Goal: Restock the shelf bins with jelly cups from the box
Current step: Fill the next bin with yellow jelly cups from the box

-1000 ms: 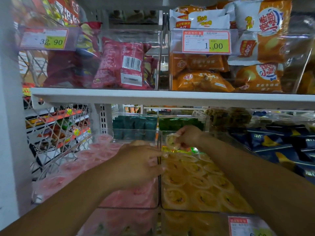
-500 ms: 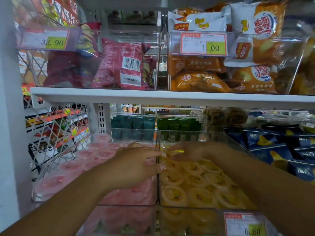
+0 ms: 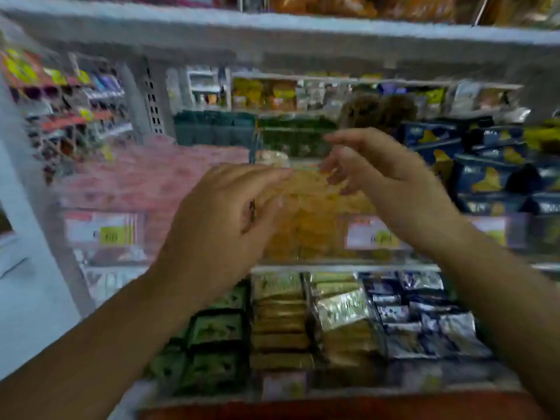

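The frame is blurred by motion. A clear bin of yellow jelly cups [image 3: 312, 225] sits on the middle shelf, with a bin of pink jelly cups [image 3: 145, 183] to its left. My left hand [image 3: 224, 219] hovers in front of the divide between the two bins, fingers relaxed and holding nothing. Above the yellow bin, my right hand [image 3: 378, 168] is raised with fingers loosely spread and empty. The supply box is not clearly in view.
White shelf boards [image 3: 272, 31] run above and below the bins. Blue snack packs [image 3: 485, 165] fill the right side, and green packs [image 3: 291, 137] stand behind. The lower shelf holds green, tan and navy packets [image 3: 333, 316]. A white upright [image 3: 27, 237] stands at the left.
My view has dropped, so the lower shelf now shows. Both hands have pulled back out of the bins toward me. The right hand no longer holds a yellow cup.
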The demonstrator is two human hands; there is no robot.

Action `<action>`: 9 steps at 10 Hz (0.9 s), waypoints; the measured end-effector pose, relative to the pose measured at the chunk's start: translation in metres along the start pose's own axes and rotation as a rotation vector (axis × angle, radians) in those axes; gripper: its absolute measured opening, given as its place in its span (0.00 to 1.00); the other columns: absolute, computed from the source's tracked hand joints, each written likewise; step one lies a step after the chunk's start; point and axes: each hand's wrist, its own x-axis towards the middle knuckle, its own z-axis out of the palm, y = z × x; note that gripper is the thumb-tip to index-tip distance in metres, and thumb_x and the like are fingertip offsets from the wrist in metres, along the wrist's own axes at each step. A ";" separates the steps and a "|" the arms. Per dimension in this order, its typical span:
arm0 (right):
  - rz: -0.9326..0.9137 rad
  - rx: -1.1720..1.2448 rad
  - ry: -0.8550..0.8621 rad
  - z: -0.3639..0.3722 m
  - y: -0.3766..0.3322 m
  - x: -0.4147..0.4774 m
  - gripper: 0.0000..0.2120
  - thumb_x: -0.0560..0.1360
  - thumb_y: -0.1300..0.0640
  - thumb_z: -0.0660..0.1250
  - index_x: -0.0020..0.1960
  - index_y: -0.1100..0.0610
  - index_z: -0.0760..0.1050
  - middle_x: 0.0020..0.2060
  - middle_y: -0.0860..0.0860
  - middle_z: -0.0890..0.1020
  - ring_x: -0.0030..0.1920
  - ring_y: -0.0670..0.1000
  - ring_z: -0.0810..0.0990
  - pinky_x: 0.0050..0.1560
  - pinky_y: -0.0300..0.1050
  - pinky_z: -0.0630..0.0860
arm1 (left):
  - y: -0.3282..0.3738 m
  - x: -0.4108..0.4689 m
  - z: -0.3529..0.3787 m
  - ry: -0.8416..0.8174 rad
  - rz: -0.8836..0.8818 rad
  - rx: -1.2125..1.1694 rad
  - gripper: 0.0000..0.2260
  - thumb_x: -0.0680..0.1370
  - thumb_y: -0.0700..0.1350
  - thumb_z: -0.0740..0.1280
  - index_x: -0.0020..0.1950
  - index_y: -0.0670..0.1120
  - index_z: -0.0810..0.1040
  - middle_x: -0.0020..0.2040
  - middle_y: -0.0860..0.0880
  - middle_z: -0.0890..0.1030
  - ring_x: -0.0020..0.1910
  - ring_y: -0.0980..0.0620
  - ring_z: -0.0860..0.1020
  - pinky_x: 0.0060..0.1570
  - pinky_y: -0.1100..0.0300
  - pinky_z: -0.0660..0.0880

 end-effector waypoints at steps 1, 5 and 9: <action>0.277 0.234 -0.312 0.008 0.025 -0.097 0.15 0.75 0.51 0.60 0.57 0.56 0.78 0.44 0.55 0.84 0.44 0.54 0.82 0.42 0.42 0.79 | 0.020 -0.103 0.037 -0.351 -0.242 -0.343 0.09 0.80 0.49 0.63 0.57 0.58 0.81 0.52 0.65 0.80 0.50 0.70 0.76 0.46 0.77 0.70; 1.603 0.197 -0.445 0.165 0.303 -0.407 0.09 0.80 0.61 0.62 0.44 0.49 0.72 0.38 0.45 0.77 0.30 0.39 0.80 0.34 0.33 0.74 | -0.044 -0.407 0.211 -1.249 -1.032 -0.214 0.11 0.81 0.46 0.61 0.59 0.50 0.79 0.56 0.50 0.80 0.55 0.49 0.79 0.51 0.59 0.74; 1.600 0.107 -0.618 0.225 0.389 -0.424 0.23 0.73 0.62 0.71 0.67 0.55 0.73 0.63 0.63 0.75 0.63 0.62 0.75 0.62 0.51 0.71 | -0.067 -0.476 0.238 -1.187 -1.363 -0.342 0.18 0.78 0.41 0.68 0.68 0.44 0.75 0.67 0.46 0.76 0.66 0.48 0.73 0.57 0.68 0.64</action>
